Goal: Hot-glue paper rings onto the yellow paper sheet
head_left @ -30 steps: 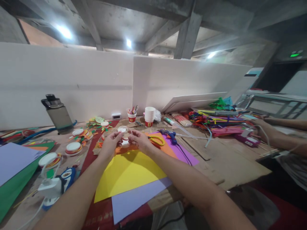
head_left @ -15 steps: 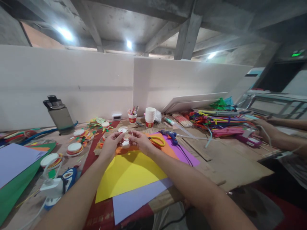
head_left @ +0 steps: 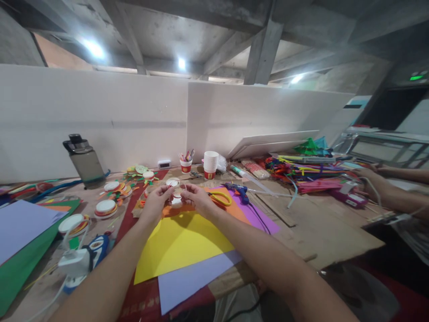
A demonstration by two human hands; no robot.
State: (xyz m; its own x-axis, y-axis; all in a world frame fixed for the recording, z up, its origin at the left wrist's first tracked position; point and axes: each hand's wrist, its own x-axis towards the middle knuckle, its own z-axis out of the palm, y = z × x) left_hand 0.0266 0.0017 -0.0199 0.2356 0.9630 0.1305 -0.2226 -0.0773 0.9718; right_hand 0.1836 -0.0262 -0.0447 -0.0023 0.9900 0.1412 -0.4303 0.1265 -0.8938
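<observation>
- Our left hand [head_left: 156,204] and right hand [head_left: 200,199] are pinching a thin pale piece [head_left: 177,195] near the orange sheet [head_left: 237,213].
- They are partly hiding it (its full shape is escaping us).

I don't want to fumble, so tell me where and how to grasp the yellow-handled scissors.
Likely best by the yellow handle, from the right: its rounded end points that way over the orange paper, while the other end is hidden behind the right hand.
</observation>
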